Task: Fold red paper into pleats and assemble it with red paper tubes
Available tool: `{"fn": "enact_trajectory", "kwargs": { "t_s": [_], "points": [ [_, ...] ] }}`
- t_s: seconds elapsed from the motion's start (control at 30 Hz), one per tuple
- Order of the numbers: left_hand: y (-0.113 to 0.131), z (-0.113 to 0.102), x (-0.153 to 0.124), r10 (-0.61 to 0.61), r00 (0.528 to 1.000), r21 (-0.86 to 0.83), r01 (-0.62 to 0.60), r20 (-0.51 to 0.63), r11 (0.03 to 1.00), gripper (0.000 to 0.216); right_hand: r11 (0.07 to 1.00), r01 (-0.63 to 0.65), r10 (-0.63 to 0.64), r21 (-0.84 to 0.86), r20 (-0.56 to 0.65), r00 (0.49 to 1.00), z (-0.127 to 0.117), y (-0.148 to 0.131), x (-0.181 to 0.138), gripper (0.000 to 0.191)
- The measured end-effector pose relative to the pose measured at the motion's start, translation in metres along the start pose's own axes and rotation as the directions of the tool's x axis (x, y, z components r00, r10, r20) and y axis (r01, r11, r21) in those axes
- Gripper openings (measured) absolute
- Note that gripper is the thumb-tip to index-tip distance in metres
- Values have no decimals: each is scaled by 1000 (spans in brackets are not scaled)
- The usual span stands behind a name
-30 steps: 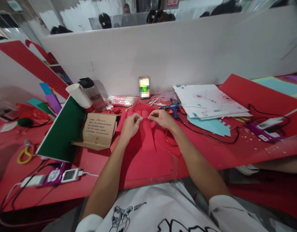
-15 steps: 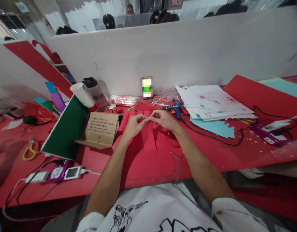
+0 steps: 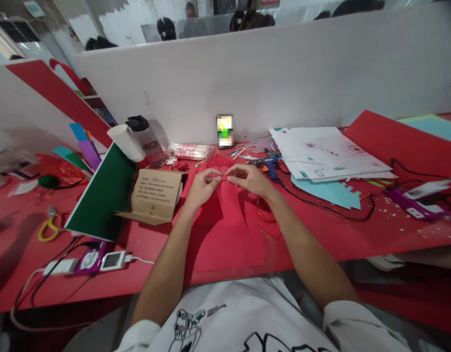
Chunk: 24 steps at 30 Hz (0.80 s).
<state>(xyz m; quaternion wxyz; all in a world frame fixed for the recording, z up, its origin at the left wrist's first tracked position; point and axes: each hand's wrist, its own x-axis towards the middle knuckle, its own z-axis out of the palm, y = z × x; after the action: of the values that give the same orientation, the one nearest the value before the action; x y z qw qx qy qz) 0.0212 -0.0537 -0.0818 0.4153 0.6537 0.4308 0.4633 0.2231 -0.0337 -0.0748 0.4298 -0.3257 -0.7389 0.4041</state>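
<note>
My left hand (image 3: 201, 187) and my right hand (image 3: 249, 179) meet over the middle of the red table, both pinching the top edge of a red paper strip (image 3: 230, 205) that hangs down towards me. The fingertips nearly touch at the strip's upper end. Behind the hands lies a pleated red paper fan (image 3: 218, 162). More red paper sheets (image 3: 225, 244) lie flat under my forearms, and a thin ring (image 3: 264, 212) rests by my right wrist.
A brown cardboard box (image 3: 155, 193) and a green board (image 3: 100, 195) lie to the left, with a white cup (image 3: 126, 143) and a bottle (image 3: 146, 139) behind. A blue glue gun (image 3: 269, 166), white papers (image 3: 320, 154), cables and yellow scissors (image 3: 47, 227) surround the work. A white partition (image 3: 247, 83) stands behind.
My hands have stayed together on the red strip, shifting slightly along its top edge; the view has drifted a little.
</note>
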Motion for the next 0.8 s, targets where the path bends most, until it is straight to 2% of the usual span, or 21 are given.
{"fn": "enact_trajectory", "kwargs": {
  "t_s": [0.13,0.33,0.53,0.67,0.8],
  "points": [
    [6,0,-2,36,999,-40,-34,36,999,14,998,2,-2,59,-15,1000,3,0,1,21],
    [9,0,-2,108,994,31,-109,36,994,14,989,-60,62,132,-9,998,6,2,2,26],
    [8,-1,-1,46,998,70,-49,53,996,16,988,-128,130,90,-21,991,1,5,1,32],
    [7,0,-2,29,998,74,-33,51,997,18,991,-120,122,60,-27,992,-1,6,0,33],
    [6,-1,-3,24,997,65,-29,71,997,15,989,-145,144,43,21,989,-1,5,-1,31]
  ]
}}
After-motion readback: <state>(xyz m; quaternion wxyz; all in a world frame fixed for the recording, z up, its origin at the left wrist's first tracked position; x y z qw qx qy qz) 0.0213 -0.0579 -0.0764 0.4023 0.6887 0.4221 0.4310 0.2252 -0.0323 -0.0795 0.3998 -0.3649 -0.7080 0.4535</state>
